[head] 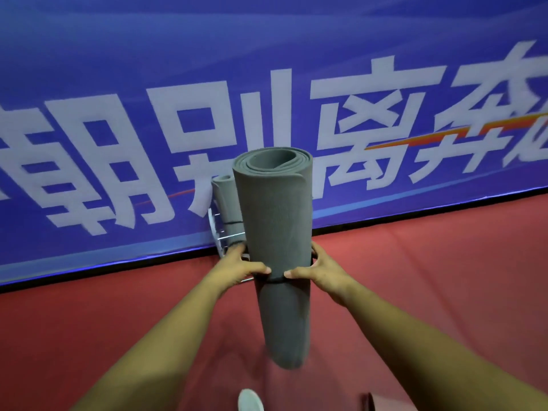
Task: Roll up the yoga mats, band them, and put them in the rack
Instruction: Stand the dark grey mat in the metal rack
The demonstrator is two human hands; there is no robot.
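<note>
Gripping one banded mat [275, 218], two hands [240, 266] [324, 272]; second mat [226, 200] behind.

Upright mat between my hands, rack behind.
The grey rolled foam yoga mat [275, 232] is upright, my left hand [240, 266] gripping its left side and my right hand [320, 272] its right, both at the thin black elastic band [275, 280] round its middle. Behind it, to the left, a thinner grey rolled mat [226, 200] stands in the silver wire rack [219, 232], on the red carpeted floor [415, 277] at the foot of the blue printed banner [118, 69].
</note>
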